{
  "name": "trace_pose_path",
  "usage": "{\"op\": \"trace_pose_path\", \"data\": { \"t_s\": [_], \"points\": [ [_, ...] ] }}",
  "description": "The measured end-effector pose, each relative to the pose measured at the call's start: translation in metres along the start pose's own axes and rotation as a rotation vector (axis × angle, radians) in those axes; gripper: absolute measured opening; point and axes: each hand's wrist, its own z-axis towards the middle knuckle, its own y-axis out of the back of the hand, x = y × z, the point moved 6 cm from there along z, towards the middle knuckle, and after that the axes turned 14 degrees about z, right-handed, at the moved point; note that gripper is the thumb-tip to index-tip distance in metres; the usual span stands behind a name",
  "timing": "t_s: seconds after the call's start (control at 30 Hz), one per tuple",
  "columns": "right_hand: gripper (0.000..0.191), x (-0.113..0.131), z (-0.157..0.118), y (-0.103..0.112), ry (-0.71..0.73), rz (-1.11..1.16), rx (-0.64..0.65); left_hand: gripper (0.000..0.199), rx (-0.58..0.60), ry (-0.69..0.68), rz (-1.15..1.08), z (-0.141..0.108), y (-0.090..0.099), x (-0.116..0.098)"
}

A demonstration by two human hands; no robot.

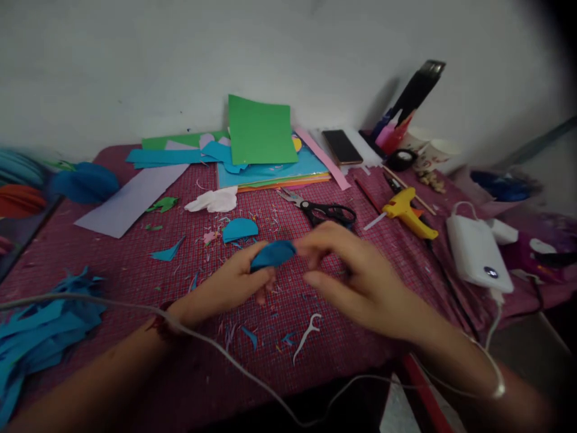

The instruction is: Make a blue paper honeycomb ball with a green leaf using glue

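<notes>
My left hand (243,273) pinches a folded blue paper piece (273,254) between thumb and fingers above the checkered cloth. Just right of that piece is my right hand (345,273), its thumb and fingers apart and nothing seen between them; its fingertips come close to the paper's right end. Another blue half-round paper (240,230) lies flat on the cloth beyond my left hand. Black-handled scissors (318,208) rest behind my right hand, which partly covers them. Small paper scraps are scattered around, and a white floss pick (308,338) lies nearer to me.
A yellow glue gun (410,211) and a white power bank (478,252) sit at right. Colored sheets (262,132) and a phone (342,147) lie at the back. Blue strips (49,334) are piled at left. A white cable (225,355) crosses over my left forearm.
</notes>
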Motion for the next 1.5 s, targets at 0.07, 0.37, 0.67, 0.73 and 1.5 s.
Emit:
{"op": "trace_pose_path", "data": {
  "t_s": [0.07, 0.37, 0.67, 0.73, 1.5],
  "points": [
    [0.052, -0.015, 0.011, -0.007, -0.045, -0.025, 0.075, 0.003, -0.005, -0.025, 0.09, 0.001, 0.0, 0.0],
    [0.051, -0.059, 0.024, -0.035, -0.086, 0.188, 0.075, 0.01, -0.196, -0.204, 0.331, 0.001, 0.011, -0.01],
    [0.017, -0.078, 0.023, -0.02, -0.259, 0.555, 0.048, 0.014, -0.107, -0.155, 0.358, 0.002, 0.012, -0.002],
    [0.015, -0.078, 0.024, -0.022, -0.267, 0.547, 0.072, 0.011, -0.092, -0.153, 0.333, 0.003, 0.012, -0.002],
    [0.014, -0.083, 0.023, 0.002, -0.246, 0.135, -0.186, 0.013, -0.354, -0.168, 0.408, -0.011, 0.038, -0.017]
  ]
}}
